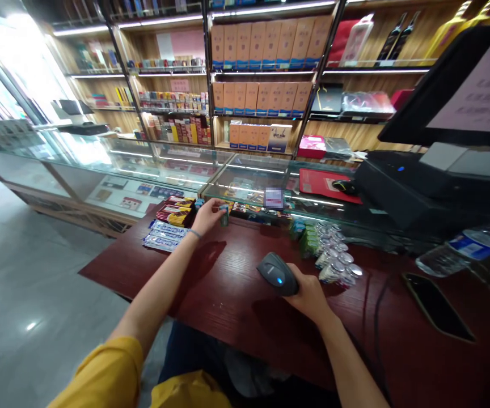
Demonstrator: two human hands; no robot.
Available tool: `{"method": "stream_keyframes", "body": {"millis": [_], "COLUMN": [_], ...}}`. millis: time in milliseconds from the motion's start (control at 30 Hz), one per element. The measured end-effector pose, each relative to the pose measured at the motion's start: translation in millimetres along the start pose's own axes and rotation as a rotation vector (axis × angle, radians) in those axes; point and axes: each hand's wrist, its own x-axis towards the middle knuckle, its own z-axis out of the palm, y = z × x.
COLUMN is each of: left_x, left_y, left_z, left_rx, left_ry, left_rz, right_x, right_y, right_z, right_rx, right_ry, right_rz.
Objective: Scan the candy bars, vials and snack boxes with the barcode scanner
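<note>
My left hand pinches a small blue-green packet just above the far edge of the dark red wooden table. Beside that hand, red and yellow wrapped snack bars lie in a stack, and silver-blue long packets lie in front of them. A black barcode scanner with a lit blue light is gripped in my right hand, its head pointing left over the table. Right of the scanner stand rows of green packets and small clear containers with silvery lids.
A glass display counter runs behind the table. At the right are a monitor, a water bottle on its side, a phone and a dark cable. A mouse rests on a red mat. Stocked shelves line the wall.
</note>
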Motion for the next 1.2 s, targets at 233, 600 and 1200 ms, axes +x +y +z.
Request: {"method": "stream_keyframes", "body": {"millis": [233,600,1200], "left_x": [28,32,35], "left_y": [-10,-44,-57], "left_z": [-84,-106,-103], "left_rx": [0.745,0.989,1.030], "left_ry": [-0.267,-0.398,-0.340], "left_rz": [0.196,0.200,0.199], "right_x": [-1,0,0], "right_y": [2,5,9], "right_z": [0,0,-4], "right_rx": [0.019,0.011,-0.004], "right_ry": [0.035,0.076,0.079], "right_rz": [-0.010,-0.018,0.011]}}
